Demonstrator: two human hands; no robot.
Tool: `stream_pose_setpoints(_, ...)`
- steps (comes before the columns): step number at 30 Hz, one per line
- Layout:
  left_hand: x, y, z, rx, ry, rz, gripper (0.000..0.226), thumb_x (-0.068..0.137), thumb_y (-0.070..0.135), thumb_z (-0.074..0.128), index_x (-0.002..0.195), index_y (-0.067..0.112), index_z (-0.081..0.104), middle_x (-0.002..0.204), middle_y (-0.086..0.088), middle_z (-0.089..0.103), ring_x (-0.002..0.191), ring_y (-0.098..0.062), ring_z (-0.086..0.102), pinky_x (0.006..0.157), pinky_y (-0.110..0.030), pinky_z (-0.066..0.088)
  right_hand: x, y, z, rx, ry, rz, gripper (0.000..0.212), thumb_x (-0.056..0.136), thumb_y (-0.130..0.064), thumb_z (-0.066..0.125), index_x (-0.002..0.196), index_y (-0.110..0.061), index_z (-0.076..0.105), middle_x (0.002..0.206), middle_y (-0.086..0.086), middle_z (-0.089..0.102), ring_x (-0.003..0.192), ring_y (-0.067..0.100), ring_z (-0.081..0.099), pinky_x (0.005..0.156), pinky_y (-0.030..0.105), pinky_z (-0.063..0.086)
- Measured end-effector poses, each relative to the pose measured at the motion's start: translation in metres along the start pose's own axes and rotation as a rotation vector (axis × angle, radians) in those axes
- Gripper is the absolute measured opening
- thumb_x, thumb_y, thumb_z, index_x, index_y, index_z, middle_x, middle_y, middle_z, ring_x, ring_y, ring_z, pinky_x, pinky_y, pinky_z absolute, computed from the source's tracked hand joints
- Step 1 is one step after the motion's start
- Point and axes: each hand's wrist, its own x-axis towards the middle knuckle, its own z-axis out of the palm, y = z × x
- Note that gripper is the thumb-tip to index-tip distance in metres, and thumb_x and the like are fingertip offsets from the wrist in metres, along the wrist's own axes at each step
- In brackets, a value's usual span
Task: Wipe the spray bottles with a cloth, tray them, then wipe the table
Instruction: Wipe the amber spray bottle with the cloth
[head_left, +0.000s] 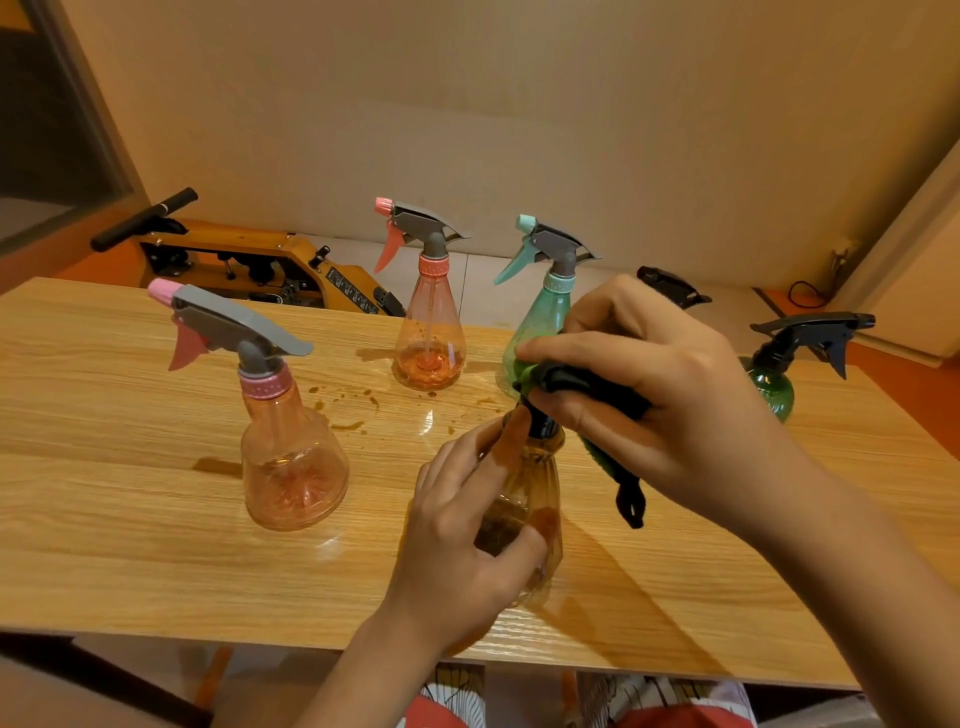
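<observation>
Near the front edge of the desk (156, 545) is the amber bottle (524, 499), upright, and it's the one getting wiped. I can't tell if its base is actually resting on the wood. Left hand (457, 551) is curled round the body. Right hand (660, 395) is closed on the cloth (602, 460), bunched over the black spray head, with a tail hanging beside the neck. My take: grip low and firm with the left so the bottle can't twist, work the cloth round the trigger and collar where gunk probably hides, then slide down the ribbed sides. Go easy on the trigger, a squeeze through the cloth could squirt. Further out: near pink bottle (291, 467), far pink bottle (428, 348), teal bottle (540, 322) just behind the right hand, green bottle (774, 384) off right. Brown drips (348, 426) between the pinks are a job for the desk wipe. No tray that I can see.
</observation>
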Motion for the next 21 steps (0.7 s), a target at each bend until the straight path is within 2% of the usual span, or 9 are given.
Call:
stream_pose_setpoints(5,-0.001,0.001,-0.001,0.015,0.003,-0.008,0.075,0.093,0.039,0.066,0.156,0.054,0.027,0.151,0.024,0.041,0.138,-0.012,0.045,0.105,-0.050,0.047,-0.003,0.011,-0.002,-0.038,0.122,0.159,0.030,0.095,-0.027,0.065,0.123,-0.018,0.071,0.104,-0.004,0.052,0.094,0.008,0.051,0.081,0.005,0.037)
stream_pose_setpoints(9,0.000,0.005,-0.004,-0.051,-0.016,-0.034,0.074,0.092,0.039,0.067,0.154,0.056,0.030,0.149,0.033,0.040,0.137,-0.011,0.048,0.105,-0.046,0.050,-0.013,0.009,0.005,-0.006,0.199,0.180,0.032,0.094,-0.022,0.067,0.125,-0.015,0.070,0.104,-0.001,0.055,0.095,0.006,0.052,0.083,0.006,0.038)
stream_pose_setpoints(11,0.003,0.011,-0.006,-0.158,-0.028,-0.098,0.075,0.090,0.037,0.069,0.152,0.058,0.033,0.145,0.032,0.046,0.136,-0.008,0.050,0.105,-0.030,0.049,-0.017,0.010,0.011,0.021,0.249,0.222,0.030,0.093,-0.020,0.068,0.123,-0.014,0.071,0.105,0.000,0.060,0.097,0.007,0.055,0.084,0.008,0.041)
stream_pose_setpoints(13,0.006,0.015,-0.008,-0.268,-0.026,-0.166,0.075,0.087,0.036,0.070,0.150,0.058,0.035,0.143,0.035,0.049,0.136,0.002,0.049,0.103,-0.013,0.042,-0.022,0.012,0.022,0.062,0.248,0.262,0.029,0.093,-0.021,0.070,0.120,-0.013,0.072,0.106,-0.001,0.066,0.100,0.007,0.060,0.085,0.013,0.046)
stream_pose_setpoints(15,0.008,0.016,-0.008,-0.375,-0.020,-0.221,0.074,0.086,0.035,0.071,0.149,0.055,0.039,0.148,0.034,0.048,0.140,0.004,0.045,0.106,-0.012,0.040,-0.030,0.011,0.037,0.116,0.236,0.288,0.027,0.092,-0.023,0.071,0.117,-0.014,0.072,0.107,-0.004,0.069,0.103,0.005,0.064,0.087,0.017,0.050)
stream_pose_setpoints(17,0.009,0.016,-0.009,-0.480,-0.020,-0.260,0.075,0.086,0.031,0.070,0.152,0.049,0.040,0.151,0.029,0.048,0.142,0.000,0.045,0.107,-0.015,0.042,-0.037,0.009,0.049,0.200,0.232,0.311,0.026,0.092,-0.023,0.072,0.117,-0.017,0.072,0.107,-0.008,0.070,0.105,0.001,0.064,0.088,0.015,0.050)
stream_pose_setpoints(21,0.009,0.014,-0.010,-0.563,-0.031,-0.303,0.072,0.087,0.027,0.069,0.152,0.036,0.041,0.152,0.024,0.050,0.142,-0.003,0.047,0.106,-0.017,0.044,-0.044,0.010,0.051,0.286,0.204,0.295,0.025,0.091,-0.020,0.072,0.116,-0.016,0.073,0.107,-0.010,0.069,0.106,0.004,0.064,0.089,0.014,0.047)
